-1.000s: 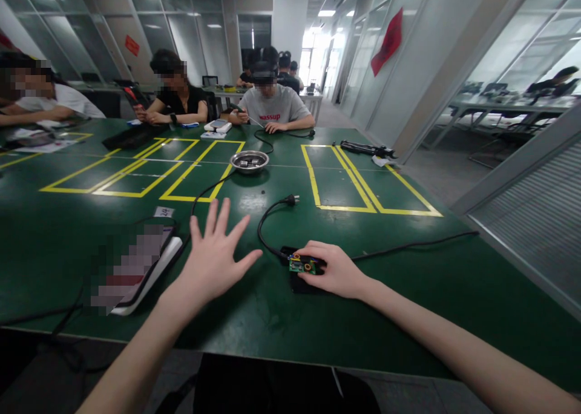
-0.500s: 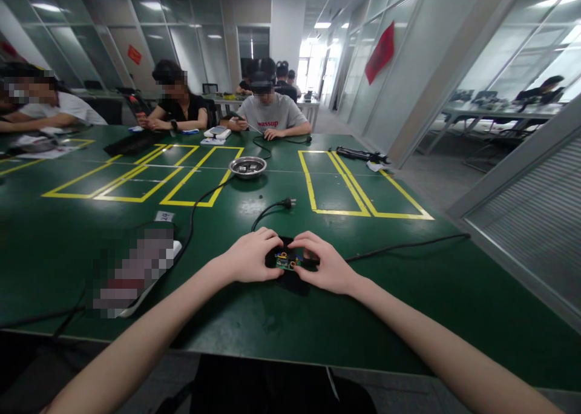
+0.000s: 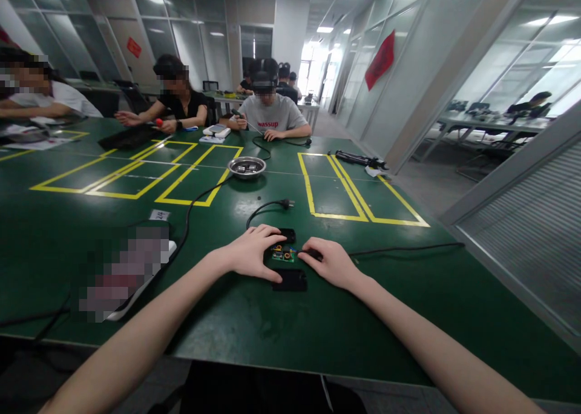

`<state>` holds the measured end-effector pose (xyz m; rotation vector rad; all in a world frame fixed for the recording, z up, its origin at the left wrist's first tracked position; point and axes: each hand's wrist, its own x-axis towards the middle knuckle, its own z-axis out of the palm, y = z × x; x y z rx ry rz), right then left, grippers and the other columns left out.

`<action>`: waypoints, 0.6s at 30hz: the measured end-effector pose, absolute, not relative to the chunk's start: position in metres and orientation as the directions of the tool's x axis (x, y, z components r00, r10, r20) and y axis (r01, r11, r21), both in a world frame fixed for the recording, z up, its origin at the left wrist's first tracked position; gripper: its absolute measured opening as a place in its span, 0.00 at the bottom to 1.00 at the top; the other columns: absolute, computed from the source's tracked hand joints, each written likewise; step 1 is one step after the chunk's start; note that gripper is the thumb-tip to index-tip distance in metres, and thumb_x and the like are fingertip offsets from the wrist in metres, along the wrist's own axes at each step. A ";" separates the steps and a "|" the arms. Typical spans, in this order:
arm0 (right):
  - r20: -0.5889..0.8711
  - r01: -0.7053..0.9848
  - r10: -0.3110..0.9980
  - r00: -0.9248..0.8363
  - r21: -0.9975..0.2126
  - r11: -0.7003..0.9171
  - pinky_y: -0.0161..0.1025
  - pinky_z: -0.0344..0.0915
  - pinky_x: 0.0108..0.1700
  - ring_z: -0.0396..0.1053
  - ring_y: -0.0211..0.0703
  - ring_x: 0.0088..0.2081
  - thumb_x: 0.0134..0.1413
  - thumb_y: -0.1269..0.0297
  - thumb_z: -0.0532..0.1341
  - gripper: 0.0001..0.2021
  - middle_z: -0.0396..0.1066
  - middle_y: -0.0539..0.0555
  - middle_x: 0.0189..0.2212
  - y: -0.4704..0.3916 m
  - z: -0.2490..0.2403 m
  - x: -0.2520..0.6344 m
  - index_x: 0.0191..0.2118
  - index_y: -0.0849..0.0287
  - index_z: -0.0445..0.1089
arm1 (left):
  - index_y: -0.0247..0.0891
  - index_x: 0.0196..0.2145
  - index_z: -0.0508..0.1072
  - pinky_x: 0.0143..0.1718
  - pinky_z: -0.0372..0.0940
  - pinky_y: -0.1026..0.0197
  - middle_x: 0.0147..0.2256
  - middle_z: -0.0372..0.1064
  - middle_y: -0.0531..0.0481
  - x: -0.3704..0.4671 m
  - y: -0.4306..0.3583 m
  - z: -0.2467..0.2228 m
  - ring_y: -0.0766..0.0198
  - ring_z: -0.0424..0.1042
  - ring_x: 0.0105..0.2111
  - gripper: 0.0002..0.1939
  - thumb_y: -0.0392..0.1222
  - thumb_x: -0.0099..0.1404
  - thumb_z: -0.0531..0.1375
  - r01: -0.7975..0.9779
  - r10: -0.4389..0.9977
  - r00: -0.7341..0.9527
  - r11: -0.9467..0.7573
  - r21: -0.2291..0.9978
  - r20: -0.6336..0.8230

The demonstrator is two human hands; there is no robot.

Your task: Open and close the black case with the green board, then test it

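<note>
A small green circuit board (image 3: pixel 284 254) with copper-coloured coils lies between two black casing halves. The far casing half (image 3: pixel 287 235) is partly behind the fingers of my left hand (image 3: pixel 254 253). That hand is spread around the board's left side, its thumb at the corner of the near casing half (image 3: pixel 290 279) and its fingertips by the far one. My right hand (image 3: pixel 329 261) is closed on the black cable end at the board's right side. From there the black cable (image 3: pixel 408 248) runs off to the right across the table.
On the green table (image 3: pixel 227 317), a metal bowl (image 3: pixel 247 167) holds small metal parts. A black plug (image 3: pixel 285 204) lies beyond my hands. At left is a blurred-out item on a white base (image 3: pixel 170 250). Several people sit at the far side; black tools (image 3: pixel 361 159) lie at back right.
My left hand has spread wider, and the board now lies lower between the two separated casing halves. My right hand has moved slightly right and closed on the cable end.
</note>
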<state>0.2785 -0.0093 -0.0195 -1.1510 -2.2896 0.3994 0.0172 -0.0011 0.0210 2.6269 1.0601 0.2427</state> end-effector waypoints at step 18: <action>0.357 0.598 0.780 -0.514 -0.502 0.624 0.50 0.74 0.56 0.74 0.54 0.57 0.53 0.62 0.68 0.22 0.70 0.57 0.61 -0.021 -0.020 0.254 0.55 0.52 0.72 | 0.39 0.43 0.74 0.41 0.70 0.60 0.41 0.73 0.49 0.001 0.002 0.027 0.58 0.75 0.39 0.15 0.38 0.56 0.63 0.629 0.736 0.653 -0.659 0.413 0.178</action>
